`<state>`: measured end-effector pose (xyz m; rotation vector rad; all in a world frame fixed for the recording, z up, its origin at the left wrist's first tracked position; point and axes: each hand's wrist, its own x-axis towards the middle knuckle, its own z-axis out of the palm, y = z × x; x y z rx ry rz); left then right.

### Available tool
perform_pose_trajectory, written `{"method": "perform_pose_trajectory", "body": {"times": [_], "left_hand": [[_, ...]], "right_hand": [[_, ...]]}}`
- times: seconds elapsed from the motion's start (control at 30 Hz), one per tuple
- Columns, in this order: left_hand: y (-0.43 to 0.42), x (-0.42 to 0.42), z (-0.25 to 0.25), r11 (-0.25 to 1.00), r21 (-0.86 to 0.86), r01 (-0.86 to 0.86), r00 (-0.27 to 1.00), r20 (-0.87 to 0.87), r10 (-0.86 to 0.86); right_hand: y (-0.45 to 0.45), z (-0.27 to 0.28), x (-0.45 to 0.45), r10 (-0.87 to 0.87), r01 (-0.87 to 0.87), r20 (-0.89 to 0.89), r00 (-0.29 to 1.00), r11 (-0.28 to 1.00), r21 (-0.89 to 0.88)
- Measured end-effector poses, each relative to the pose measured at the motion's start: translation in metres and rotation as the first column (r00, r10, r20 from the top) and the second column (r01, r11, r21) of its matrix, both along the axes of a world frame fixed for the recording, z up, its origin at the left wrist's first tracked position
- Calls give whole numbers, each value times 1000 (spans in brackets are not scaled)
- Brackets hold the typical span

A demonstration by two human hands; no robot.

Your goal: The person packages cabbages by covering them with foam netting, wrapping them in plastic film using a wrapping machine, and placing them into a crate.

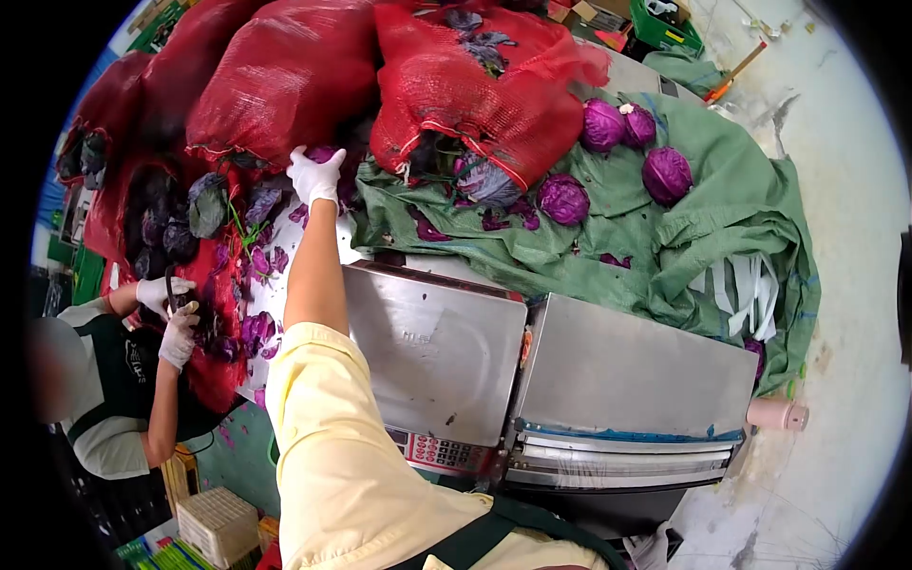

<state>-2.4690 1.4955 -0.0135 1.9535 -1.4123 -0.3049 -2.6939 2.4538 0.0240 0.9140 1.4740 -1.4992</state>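
My left hand [314,178], in a white glove, reaches out past the scale. Its thumb and fingers are spread around a red cabbage [324,154], mostly hidden beside the mesh sacks. Just above it bulges a full red mesh sack [290,81]. To its right, another red mesh sack [465,104] lies with its mouth open and a cabbage [489,180] showing there. Loose purple leaves [256,332] are scattered on the metal surface below and left of the hand. My right hand is out of the picture.
A weighing scale [427,351] and a wrapping machine [646,370] stand before me. Several trimmed red cabbages [667,176] rest on green sacking [617,218]. At left, a co-worker's gloved hands [176,323] hold something dark. A pale crate [218,525] sits on the floor.
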Motion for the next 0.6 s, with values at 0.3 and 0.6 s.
{"method": "perform_pose_trajectory", "body": {"times": [0.3,0.6], "left_hand": [[66,48,49,820,29,571,293,-941,-170],[260,26,117,394,339,855,494,-765,-414]], "right_hand": [[-1,-3,0,-54,54,-6,999,998,-21],[8,-17,-8,293,-291,-85,952,956,35]]}}
